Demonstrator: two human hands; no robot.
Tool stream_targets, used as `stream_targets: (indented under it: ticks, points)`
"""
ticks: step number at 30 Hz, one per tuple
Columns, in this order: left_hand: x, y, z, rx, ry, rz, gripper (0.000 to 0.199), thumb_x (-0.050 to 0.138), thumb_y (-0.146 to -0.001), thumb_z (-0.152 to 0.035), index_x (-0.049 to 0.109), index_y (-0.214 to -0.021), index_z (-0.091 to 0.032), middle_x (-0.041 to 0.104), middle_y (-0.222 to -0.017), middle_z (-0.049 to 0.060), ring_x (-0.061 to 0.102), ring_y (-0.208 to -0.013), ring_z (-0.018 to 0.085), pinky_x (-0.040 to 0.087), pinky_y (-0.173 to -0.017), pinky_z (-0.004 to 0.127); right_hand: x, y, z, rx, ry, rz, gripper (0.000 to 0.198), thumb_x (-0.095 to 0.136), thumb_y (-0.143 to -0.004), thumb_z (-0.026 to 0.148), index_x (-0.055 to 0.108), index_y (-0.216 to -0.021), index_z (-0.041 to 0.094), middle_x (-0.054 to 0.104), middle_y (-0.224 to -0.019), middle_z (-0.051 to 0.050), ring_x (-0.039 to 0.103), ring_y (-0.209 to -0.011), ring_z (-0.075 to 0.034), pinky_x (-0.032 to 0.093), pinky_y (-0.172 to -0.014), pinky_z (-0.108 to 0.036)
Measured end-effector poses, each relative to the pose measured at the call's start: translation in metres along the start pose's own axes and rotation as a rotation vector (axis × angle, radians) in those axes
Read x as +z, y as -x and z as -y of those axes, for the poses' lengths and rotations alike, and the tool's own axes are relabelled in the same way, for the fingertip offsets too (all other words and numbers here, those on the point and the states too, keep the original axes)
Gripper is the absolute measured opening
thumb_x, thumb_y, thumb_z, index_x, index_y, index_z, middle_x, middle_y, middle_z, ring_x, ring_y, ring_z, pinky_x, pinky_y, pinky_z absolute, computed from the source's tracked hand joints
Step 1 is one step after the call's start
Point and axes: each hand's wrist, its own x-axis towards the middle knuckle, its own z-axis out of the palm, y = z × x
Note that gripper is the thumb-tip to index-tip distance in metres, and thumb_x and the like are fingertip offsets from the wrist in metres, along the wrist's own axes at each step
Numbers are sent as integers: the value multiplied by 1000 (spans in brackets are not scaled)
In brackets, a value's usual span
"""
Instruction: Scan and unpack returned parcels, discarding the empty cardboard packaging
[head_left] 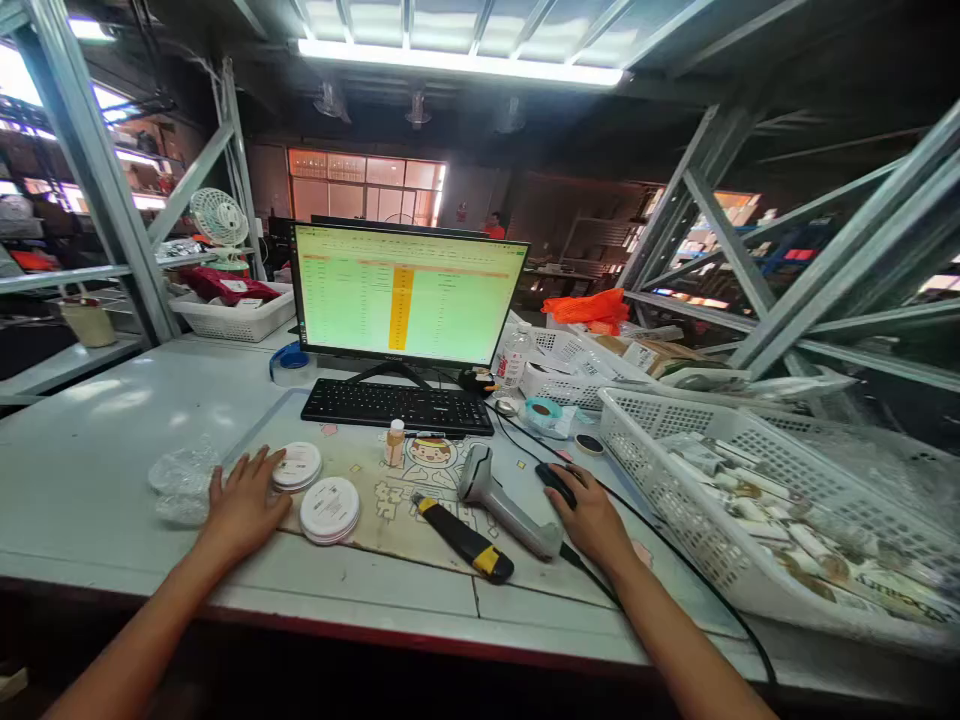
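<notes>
My left hand (244, 505) lies palm down on the desk, its fingers apart and holding nothing. Its fingertips reach the edge of a round white container (298, 466); a second round container (330, 509) sits just right of it. Crumpled clear plastic (180, 485) lies by the thumb side or wrist, partly behind the hand. My right hand (589, 510) rests over a black computer mouse (556, 483), fingers curved round it. Between the hands are a grey barcode scanner (502, 500), a black and yellow utility knife (465, 538) and a small bottle (394, 443) with a white cap.
A monitor (405, 300) showing a spreadsheet stands behind a black keyboard (394, 404). At the right, a white basket (675, 490) holds many small bottles. Tape rolls (544, 412) lie near a clear bottle (514, 360). Cables run along the mat's right side; metal rack posts flank the desk.
</notes>
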Motion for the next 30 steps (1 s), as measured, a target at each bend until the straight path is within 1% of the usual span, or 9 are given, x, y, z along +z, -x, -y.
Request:
stream_targets:
  ticks: [4, 7, 9, 11, 15, 18, 22, 26, 30]
  points:
    - [-12, 1, -11, 84, 52, -291, 41, 48, -95, -39, 65, -127, -20, 53, -150, 11, 29, -151, 39, 20, -122, 64, 1, 1, 0, 13, 27, -36, 47, 43, -100, 41, 63, -137, 19, 53, -141, -15, 58, -122, -33, 52, -102, -48]
    - [-30, 10, -45, 324, 249, -417, 29, 49, -96, -37, 67, -113, -21, 62, -138, 11, 41, -144, 35, 31, -120, 57, -1, 4, 4, 29, 56, -54, 44, 46, -99, 38, 64, -135, 21, 54, -140, -14, 61, -118, -32, 54, -99, -47]
    - [-42, 18, -79, 506, 405, -347, 23, 51, -98, -34, 66, -112, -23, 65, -131, 9, 51, -135, 29, 41, -114, 48, -3, 5, 7, 34, 59, -58, 42, 48, -97, 34, 64, -134, 21, 54, -140, -14, 61, -118, -32, 54, -98, -47]
    - [-49, 24, -117, 656, 525, -201, 20, 51, -100, -31, 65, -113, -24, 66, -126, 7, 58, -124, 24, 47, -107, 41, -4, 5, 8, 36, 57, -58, 42, 50, -95, 31, 64, -134, 20, 55, -140, -14, 61, -120, -32, 54, -99, -46]
    - [-41, 14, -188, 815, 629, 44, 18, 52, -99, -28, 66, -109, -22, 70, -112, 6, 64, -109, 22, 51, -98, 36, -4, 4, 9, 44, 47, -46, 42, 50, -96, 30, 63, -135, 20, 54, -141, -15, 59, -123, -32, 53, -101, -47]
    - [-19, -14, -229, 787, 604, 89, 19, 52, -97, -24, 68, -106, -20, 72, -110, 8, 65, -108, 24, 51, -98, 38, -4, 4, 9, 40, 33, -35, 42, 49, -98, 30, 63, -136, 21, 53, -142, -15, 59, -124, -32, 53, -101, -47]
    - [11, -57, -265, 614, 483, 47, 26, 49, -94, -13, 70, -109, -19, 72, -113, 8, 66, -108, 23, 51, -98, 35, -3, 5, 10, 28, 22, -26, 42, 50, -99, 30, 62, -137, 20, 53, -142, -15, 58, -124, -31, 52, -103, -47]
    - [37, -83, -284, 489, 408, -5, 32, 45, -94, -10, 67, -116, -13, 69, -118, 13, 62, -114, 26, 48, -101, 36, -5, 6, 12, 28, 20, -28, 42, 50, -99, 29, 62, -138, 20, 53, -142, -15, 59, -123, -31, 52, -103, -46]
    - [61, -94, -291, 426, 346, -20, 33, 47, -93, -10, 64, -121, -11, 66, -123, 16, 60, -116, 29, 47, -103, 40, -9, 6, 16, 36, 31, -21, 41, 51, -98, 29, 63, -137, 21, 53, -143, -13, 59, -122, -31, 53, -101, -45]
